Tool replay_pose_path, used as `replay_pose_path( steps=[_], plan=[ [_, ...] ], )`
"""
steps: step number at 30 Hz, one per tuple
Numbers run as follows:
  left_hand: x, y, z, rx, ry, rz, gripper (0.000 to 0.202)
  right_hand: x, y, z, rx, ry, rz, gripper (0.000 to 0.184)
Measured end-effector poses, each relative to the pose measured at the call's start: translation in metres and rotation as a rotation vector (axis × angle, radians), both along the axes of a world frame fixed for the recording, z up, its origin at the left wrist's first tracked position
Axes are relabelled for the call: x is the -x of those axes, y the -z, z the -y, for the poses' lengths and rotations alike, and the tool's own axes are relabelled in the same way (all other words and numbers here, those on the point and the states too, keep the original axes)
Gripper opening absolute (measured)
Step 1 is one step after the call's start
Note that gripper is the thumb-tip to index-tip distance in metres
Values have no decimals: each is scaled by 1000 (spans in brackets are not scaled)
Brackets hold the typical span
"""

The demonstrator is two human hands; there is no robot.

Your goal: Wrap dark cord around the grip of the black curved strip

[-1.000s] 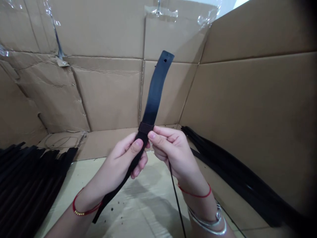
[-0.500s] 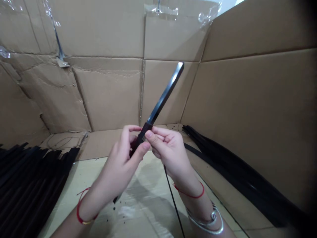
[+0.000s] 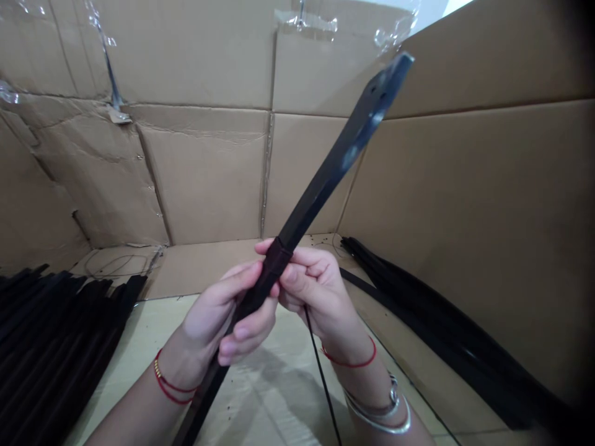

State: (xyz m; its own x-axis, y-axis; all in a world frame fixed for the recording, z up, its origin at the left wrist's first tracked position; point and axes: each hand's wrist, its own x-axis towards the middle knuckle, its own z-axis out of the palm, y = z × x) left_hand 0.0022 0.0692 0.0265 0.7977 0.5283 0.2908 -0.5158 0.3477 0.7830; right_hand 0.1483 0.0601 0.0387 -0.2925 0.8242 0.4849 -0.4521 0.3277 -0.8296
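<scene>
A long flat black strap (image 3: 334, 167) with holes near its tip slants up to the upper right, held in front of me by both hands. My left hand (image 3: 223, 313) wraps around its lower part, thumb on top. My right hand (image 3: 316, 288) pinches it at a small dark band (image 3: 276, 254) that circles the strap. A thin black cord (image 3: 320, 371) hangs down from under my right hand. The strap's lower end runs past my left wrist to the bottom edge.
A heap of similar black straps (image 3: 51, 347) lies at the left. More black strips (image 3: 446, 334) lie along the cardboard wall (image 3: 465, 204) at the right. Cardboard walls close off the back; the surface (image 3: 269, 396) below is pale with dark specks.
The strap has turned and swung toward the upper right, its tip now higher and nearer. My left hand has shifted from a fingertip hold to a wrap around the lower strap.
</scene>
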Motion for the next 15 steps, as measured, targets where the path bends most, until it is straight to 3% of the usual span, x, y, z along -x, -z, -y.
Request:
replay_pose_path(
  steps=[2, 4, 6, 7, 8, 9, 12, 15],
  plan=[
    [-3, 5, -3, -63, -73, -107, 39, 0, -3, 1, 8, 125, -4, 19],
    [-8, 7, -2, -233, -379, -267, 43, 0, -4, 0, 14, 253, -8, 15],
    [-12, 7, 0, -436, -723, -418, 38, -1, -6, -2, 16, 268, 10, 14],
    [-13, 6, 1, -508, -823, -464, 33, -3, -7, -2, 16, 247, 31, 15],
    [-13, 5, 2, -544, -845, -490, 28, -5, -8, -2, 17, 222, 57, 16],
    [-11, 4, 2, -536, -793, -491, 25, -7, -9, -2, 21, 199, 84, 16],
    [1, 1, 0, -335, -427, -365, 26, -15, -12, 2, 41, 139, 152, 20],
    [11, 4, -4, -154, -139, -178, 31, -19, -12, 5, 45, 28, 170, 23]
  ],
)
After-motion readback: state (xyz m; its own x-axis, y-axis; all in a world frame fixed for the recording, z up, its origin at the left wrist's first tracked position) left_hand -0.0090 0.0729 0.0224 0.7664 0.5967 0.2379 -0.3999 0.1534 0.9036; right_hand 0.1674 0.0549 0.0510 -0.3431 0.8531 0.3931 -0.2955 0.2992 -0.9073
